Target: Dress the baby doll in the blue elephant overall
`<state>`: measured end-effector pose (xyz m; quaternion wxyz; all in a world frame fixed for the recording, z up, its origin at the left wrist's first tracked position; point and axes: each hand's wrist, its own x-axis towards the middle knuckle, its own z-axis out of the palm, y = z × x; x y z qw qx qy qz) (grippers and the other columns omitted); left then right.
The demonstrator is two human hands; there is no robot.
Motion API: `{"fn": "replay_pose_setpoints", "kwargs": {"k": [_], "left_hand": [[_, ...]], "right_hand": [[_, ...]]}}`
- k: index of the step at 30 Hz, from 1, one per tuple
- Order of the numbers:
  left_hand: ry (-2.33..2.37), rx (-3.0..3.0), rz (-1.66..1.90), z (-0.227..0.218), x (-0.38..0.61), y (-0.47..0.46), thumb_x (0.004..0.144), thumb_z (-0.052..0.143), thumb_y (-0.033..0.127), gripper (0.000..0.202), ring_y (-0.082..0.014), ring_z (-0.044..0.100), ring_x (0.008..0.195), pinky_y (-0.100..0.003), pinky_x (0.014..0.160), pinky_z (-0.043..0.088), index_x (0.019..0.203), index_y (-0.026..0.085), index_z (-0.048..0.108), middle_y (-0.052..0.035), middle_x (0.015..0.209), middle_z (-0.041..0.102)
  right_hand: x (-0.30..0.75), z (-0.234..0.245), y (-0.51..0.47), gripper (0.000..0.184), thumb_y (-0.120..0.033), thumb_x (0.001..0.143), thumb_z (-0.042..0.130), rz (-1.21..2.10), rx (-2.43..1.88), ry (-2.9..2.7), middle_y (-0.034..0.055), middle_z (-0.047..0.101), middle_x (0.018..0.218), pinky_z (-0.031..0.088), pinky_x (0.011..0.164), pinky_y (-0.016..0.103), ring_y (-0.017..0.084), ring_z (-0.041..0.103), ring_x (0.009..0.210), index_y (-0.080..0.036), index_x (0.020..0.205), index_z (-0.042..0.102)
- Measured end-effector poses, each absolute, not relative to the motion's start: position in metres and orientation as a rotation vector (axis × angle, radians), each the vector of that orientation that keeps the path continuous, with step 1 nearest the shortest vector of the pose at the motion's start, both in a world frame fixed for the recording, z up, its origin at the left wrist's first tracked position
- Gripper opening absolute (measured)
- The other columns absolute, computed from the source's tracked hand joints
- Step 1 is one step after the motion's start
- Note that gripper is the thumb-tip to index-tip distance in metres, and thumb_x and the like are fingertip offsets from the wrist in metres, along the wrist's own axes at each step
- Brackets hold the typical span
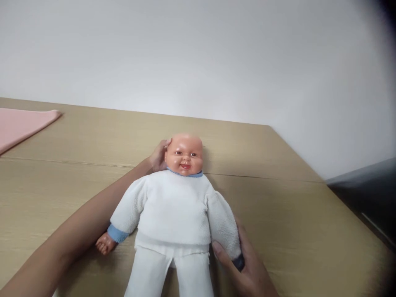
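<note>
A baby doll (175, 206) in a white fleece top and white trousers lies face up on the table, its head pointing away from me. Blue trim shows at the collar and cuffs. My left hand (159, 156) cups the side and back of the doll's bald head, and most of its fingers are hidden behind it. Lower down, my right hand (244, 262) is wrapped round the doll's sleeve near the dark blue cuff, thumb on top. The doll's feet are cut off by the bottom of the view.
A folded pink cloth (24, 126) lies at the far left of the wooden table (293, 218). A seam runs across the tabletop. Behind it stands a plain pale wall (185, 57). Past the table's right edge is a dark object (368, 198) that I cannot make out.
</note>
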<state>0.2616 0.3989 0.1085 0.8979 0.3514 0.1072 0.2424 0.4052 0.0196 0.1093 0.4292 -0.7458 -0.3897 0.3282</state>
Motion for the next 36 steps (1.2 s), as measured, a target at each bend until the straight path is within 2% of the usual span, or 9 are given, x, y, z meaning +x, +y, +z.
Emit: {"fn": "replay_pose_setpoints", "kwargs": {"k": [3,6,12,16,22,24,29,33,36], "left_hand": [[0.278,0.788,0.491,0.110,0.260,0.404,0.079,0.088,0.066,0.063,-0.0456,0.079,0.130,-0.057,0.120,0.059,0.119,0.019,0.083,-0.0173,0.118,0.090],[0.354,0.821,0.505,0.111,0.262,0.407,0.075,0.089,0.067,0.063,-0.0461,0.081,0.127,-0.056,0.118,0.061,0.115,0.018,0.083,-0.0177,0.115,0.090],[0.388,0.797,0.544,0.112,0.266,0.405,0.082,0.084,0.064,0.056,-0.0454,0.085,0.117,-0.055,0.110,0.065,0.116,0.019,0.084,-0.0166,0.109,0.090],[0.444,0.781,0.549,0.117,0.269,0.400,0.085,0.084,0.070,0.060,-0.0444,0.085,0.117,-0.054,0.112,0.065,0.117,0.019,0.083,-0.0151,0.107,0.091],[0.533,0.779,0.517,0.126,0.272,0.389,0.086,0.079,0.081,0.071,-0.0448,0.082,0.123,-0.053,0.115,0.063,0.118,0.018,0.084,-0.0159,0.113,0.090],[0.524,0.796,0.523,0.127,0.274,0.388,0.087,0.079,0.080,0.070,-0.0443,0.082,0.124,-0.053,0.116,0.062,0.117,0.018,0.084,-0.0157,0.113,0.090],[0.472,0.805,0.573,0.126,0.276,0.387,0.087,0.080,0.078,0.068,-0.0433,0.080,0.127,-0.051,0.119,0.060,0.115,0.016,0.085,-0.0156,0.115,0.090],[0.458,0.805,0.617,0.122,0.277,0.388,0.087,0.082,0.075,0.065,-0.0425,0.079,0.129,-0.050,0.120,0.059,0.114,0.016,0.085,-0.0154,0.116,0.090],[0.438,0.806,0.629,0.119,0.277,0.390,0.088,0.082,0.074,0.062,-0.0415,0.080,0.128,-0.050,0.120,0.058,0.114,0.018,0.085,-0.0141,0.116,0.090]], "right_hand": [[0.401,0.110,0.019,0.088,-0.070,0.101,0.072,0.660,-1.941,-1.021,0.0127,0.055,0.176,0.035,0.142,0.061,0.043,0.050,0.165,-0.031,0.176,0.045],[0.399,0.111,0.020,0.085,-0.071,0.105,0.067,0.638,-1.921,-1.046,0.0122,0.047,0.182,0.028,0.144,0.064,0.040,0.043,0.169,-0.033,0.176,0.042],[0.402,0.112,0.020,0.082,-0.070,0.108,0.064,0.662,-1.911,-1.045,0.0109,0.039,0.186,0.023,0.145,0.062,0.038,0.036,0.173,-0.036,0.177,0.038],[0.407,0.110,0.019,0.082,-0.066,0.109,0.064,0.663,-1.916,-1.043,0.0113,0.041,0.185,0.026,0.145,0.059,0.038,0.035,0.174,-0.034,0.179,0.037],[0.415,0.107,0.018,0.080,-0.059,0.106,0.073,0.688,-1.875,-1.101,0.0114,0.051,0.180,0.040,0.140,0.056,0.041,0.046,0.167,-0.032,0.175,0.046],[0.415,0.108,0.018,0.075,-0.060,0.107,0.069,0.636,-1.887,-1.069,0.0112,0.053,0.178,0.041,0.139,0.056,0.040,0.049,0.165,-0.033,0.174,0.048],[0.414,0.109,0.019,0.076,-0.060,0.103,0.075,0.668,-1.917,-1.104,0.0101,0.057,0.175,0.045,0.136,0.059,0.043,0.052,0.162,-0.035,0.170,0.053],[0.409,0.109,0.022,0.067,-0.063,0.109,0.065,0.584,-1.931,-1.067,0.0086,0.057,0.175,0.043,0.137,0.056,0.039,0.051,0.164,-0.037,0.169,0.051],[0.410,0.109,0.023,0.067,-0.062,0.109,0.065,0.582,-1.934,-1.101,0.0095,0.059,0.173,0.046,0.135,0.054,0.039,0.054,0.162,-0.035,0.168,0.052]]}}
